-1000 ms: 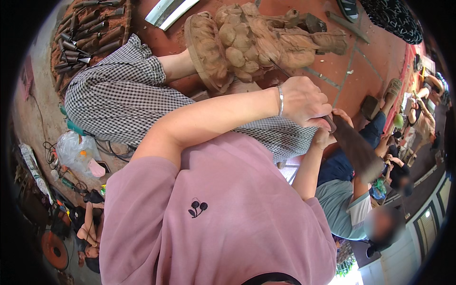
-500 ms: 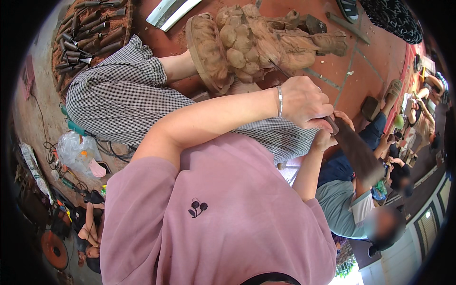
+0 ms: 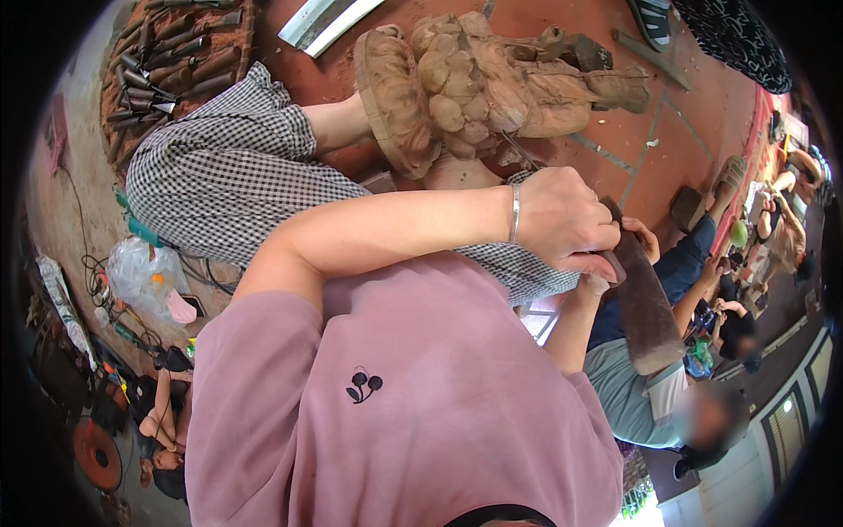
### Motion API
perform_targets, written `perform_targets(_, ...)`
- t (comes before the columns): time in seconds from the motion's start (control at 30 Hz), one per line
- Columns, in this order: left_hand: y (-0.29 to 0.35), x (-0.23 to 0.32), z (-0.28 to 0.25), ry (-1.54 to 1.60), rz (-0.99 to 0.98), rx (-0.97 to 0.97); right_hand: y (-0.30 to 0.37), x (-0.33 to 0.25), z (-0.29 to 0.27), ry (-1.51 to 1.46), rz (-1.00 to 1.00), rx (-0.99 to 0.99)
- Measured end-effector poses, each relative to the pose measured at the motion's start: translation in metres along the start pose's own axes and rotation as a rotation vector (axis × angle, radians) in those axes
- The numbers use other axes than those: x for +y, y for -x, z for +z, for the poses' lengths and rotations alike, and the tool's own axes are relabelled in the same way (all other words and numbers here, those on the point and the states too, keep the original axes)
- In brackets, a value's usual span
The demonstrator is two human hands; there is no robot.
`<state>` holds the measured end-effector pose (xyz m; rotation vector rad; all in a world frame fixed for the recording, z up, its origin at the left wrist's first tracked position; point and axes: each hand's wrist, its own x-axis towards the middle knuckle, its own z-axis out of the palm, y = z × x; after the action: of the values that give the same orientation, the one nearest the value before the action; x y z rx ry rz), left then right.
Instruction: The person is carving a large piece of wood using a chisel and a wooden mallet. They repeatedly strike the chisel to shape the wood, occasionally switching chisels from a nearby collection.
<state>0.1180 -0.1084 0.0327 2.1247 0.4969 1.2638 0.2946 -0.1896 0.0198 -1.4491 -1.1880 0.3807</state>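
A carved reddish-brown wooden statue (image 3: 465, 88) lies on its side beside my legs, its round base toward the left. My left arm crosses my body, and my left hand (image 3: 564, 215) is closed around the handle of a chisel (image 3: 523, 154). The thin blade points up to the statue's lower edge; whether its tip touches the wood I cannot tell. Just right of it, my right hand (image 3: 639, 239) is partly hidden as it grips a flat dark wooden mallet (image 3: 648, 316). The mallet's wide end hangs toward me, close to the chisel handle's butt.
A round tray (image 3: 250, 53) at the far left holds many chisels. A plastic bag (image 3: 140, 277) and cables lie at left. A white panel (image 3: 329, 22) and a wooden strip (image 3: 652, 60) lie on the tiles. A co-worker (image 3: 632, 386) sits close on my right.
The mallet, blurred before, has swung slightly left and now shows sharply. My left hand and the chisel sit a little lower in view. The statue appears shifted slightly right and down.
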Motion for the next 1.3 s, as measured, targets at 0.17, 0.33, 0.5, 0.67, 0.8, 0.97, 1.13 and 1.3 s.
perform_targets(0.17,-0.002,-0.008,-0.002,-0.004,0.046,0.044,-0.003,-0.006,-0.016,-0.042,0.030,-0.085)
perform_targets(0.33,-0.004,-0.014,0.002,-0.012,0.056,0.059,-0.008,-0.008,-0.023,0.003,0.013,-0.193)
perform_targets(0.5,0.002,-0.013,-0.009,0.036,0.095,-0.039,-0.008,-0.006,-0.017,0.065,-0.179,-0.120)
perform_targets(0.67,0.005,-0.016,-0.009,0.087,0.120,0.002,-0.007,0.011,-0.033,0.341,-0.222,-0.118)
perform_targets(0.8,0.004,-0.017,-0.003,0.072,0.132,0.063,-0.006,0.007,-0.027,0.280,-0.283,-0.157)
perform_targets(0.97,0.005,-0.018,-0.004,0.048,0.126,0.041,-0.001,0.000,-0.018,0.049,-0.194,-0.100)
perform_targets(1.13,0.002,-0.019,-0.006,0.063,0.118,0.071,0.001,0.003,-0.025,0.363,-0.139,-0.117)
perform_targets(1.3,0.002,-0.017,-0.008,0.063,0.081,0.032,-0.001,-0.001,-0.022,0.339,-0.149,-0.149)
